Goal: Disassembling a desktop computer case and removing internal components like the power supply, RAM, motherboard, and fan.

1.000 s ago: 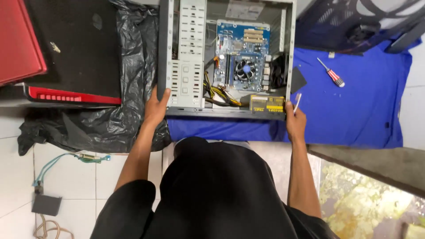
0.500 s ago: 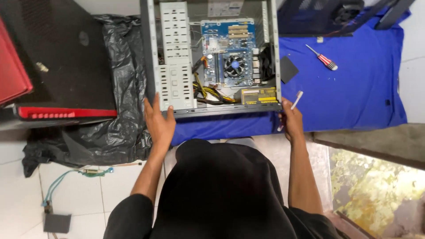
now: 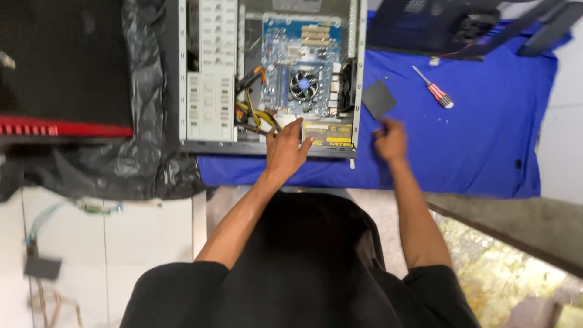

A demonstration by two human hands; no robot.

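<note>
My left hand [image 3: 285,149] rests with fingers spread on the open computer case [image 3: 267,79], near the cables [image 3: 255,115]. I should move them gently. My right hand [image 3: 390,141] is blurred; its grip I cannot tell.

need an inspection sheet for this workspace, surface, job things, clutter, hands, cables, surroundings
surface: blue cloth spread on the floor, partly under the case
job's things: open grey metal computer case lying on its side, blue motherboard with round black fan exposed
clutter: red-handled screwdriver and dark square flat piece on the cloth; crumpled black plastic sheet left of the case
grippers: left hand open at the case's near edge; right hand blurred over the cloth, grip unclear
cables: yellow and black wire bundle inside the case
surroundings: white floor tiles, black and red panel at left
</note>
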